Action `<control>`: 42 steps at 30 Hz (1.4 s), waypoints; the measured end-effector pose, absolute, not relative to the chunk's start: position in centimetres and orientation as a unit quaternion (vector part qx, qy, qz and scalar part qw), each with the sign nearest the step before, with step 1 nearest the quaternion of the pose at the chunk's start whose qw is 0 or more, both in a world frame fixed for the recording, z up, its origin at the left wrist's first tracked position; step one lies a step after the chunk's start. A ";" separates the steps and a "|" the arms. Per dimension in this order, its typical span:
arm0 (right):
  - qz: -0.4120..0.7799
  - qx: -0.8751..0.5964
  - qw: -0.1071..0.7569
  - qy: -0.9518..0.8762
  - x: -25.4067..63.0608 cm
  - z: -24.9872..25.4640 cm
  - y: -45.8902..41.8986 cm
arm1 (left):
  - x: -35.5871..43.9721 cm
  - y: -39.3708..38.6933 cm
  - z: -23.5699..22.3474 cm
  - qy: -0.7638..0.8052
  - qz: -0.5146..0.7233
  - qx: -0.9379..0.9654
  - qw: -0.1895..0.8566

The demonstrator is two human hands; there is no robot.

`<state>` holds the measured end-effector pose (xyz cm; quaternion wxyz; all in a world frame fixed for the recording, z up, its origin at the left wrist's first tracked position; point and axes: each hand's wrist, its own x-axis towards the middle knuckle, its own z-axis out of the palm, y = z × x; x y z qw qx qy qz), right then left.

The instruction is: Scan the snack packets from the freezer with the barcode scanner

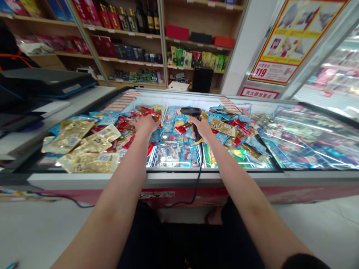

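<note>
My right hand [202,129] is wrapped round the grip of a black and yellow barcode scanner [191,111], its head tipped to the left over the freezer and its cable hanging down the front. My left hand [146,125] reaches onto a heap of red and brown ice cream packets [123,124], fingers spread; their tips are partly lost among the wrappers. Gold packets [75,135] lie piled to its left on the glass. Another mixed heap, with a gold and brown packet [223,127] on top, lies right of the scanner.
White wire baskets [153,157] with more packets stand inside the chest freezer [165,175]. On the left is a counter with dark equipment [50,82]. Shelves [126,31] of boxes and bottles stand behind. The freezer's right part has glass over its goods.
</note>
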<state>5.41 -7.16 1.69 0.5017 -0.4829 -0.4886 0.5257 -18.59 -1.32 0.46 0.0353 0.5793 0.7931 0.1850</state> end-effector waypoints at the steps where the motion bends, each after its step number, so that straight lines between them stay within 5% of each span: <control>1: 0.523 -0.483 0.501 -0.491 5.4 1.7 -7.2 | -18.5 -1.2 0.4 0.788 0.191 0.583 0.042; 8: 0.521 -0.473 0.508 -0.496 5.5 1.5 -7.5 | -18.5 -0.2 0.1 0.783 0.239 0.571 0.062; 14: 0.521 -0.476 0.514 -0.487 5.8 1.6 -7.7 | -17.8 -0.1 0.5 0.714 0.427 0.544 0.110; 23: 0.516 -0.480 0.530 -0.472 6.5 1.7 -7.3 | -12.2 0.2 -0.1 0.582 0.610 0.456 0.284; 32: 0.491 -0.487 0.566 -0.448 9.4 2.4 -7.6 | -4.9 0.4 -0.8 0.524 0.656 0.417 0.348; 42: 0.504 -0.481 0.581 -0.421 10.8 2.6 -8.1 | -3.7 0.7 -1.1 0.550 0.616 0.504 0.252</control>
